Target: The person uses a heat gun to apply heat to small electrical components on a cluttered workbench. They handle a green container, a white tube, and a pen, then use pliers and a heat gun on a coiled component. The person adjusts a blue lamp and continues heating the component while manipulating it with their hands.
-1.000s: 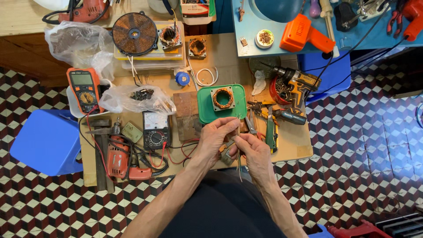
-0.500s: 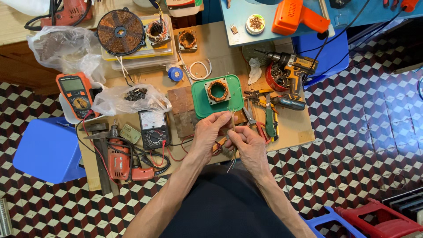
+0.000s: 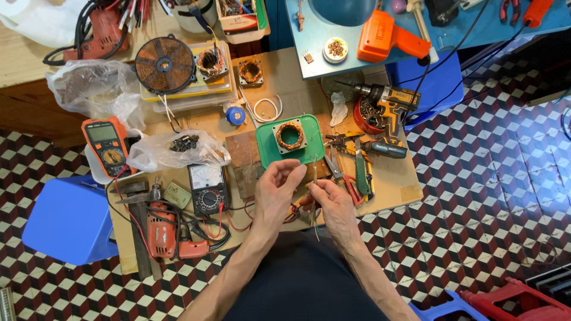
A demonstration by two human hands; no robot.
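At the bench edge: both hands meet over the front of the table [image 3: 410, 184].
Left hand [image 3: 275, 193]: fingers curled, tips pinching the upper end of a thin wire [image 3: 314, 178].
Right hand [image 3: 333, 205]: closed lightly on the same wire lower down.
Wire: upright between the hands, just below the green tray [image 3: 267, 148].
Tray: holds a copper-wound stator [image 3: 290, 135].
Right of hands: pliers [image 3: 336, 157].
Left of hands: black meter [image 3: 208, 189], red drill [image 3: 162, 232].

Green tray [image 3: 267, 151] and pliers [image 3: 334, 156] crowd hands [image 3: 303, 193]
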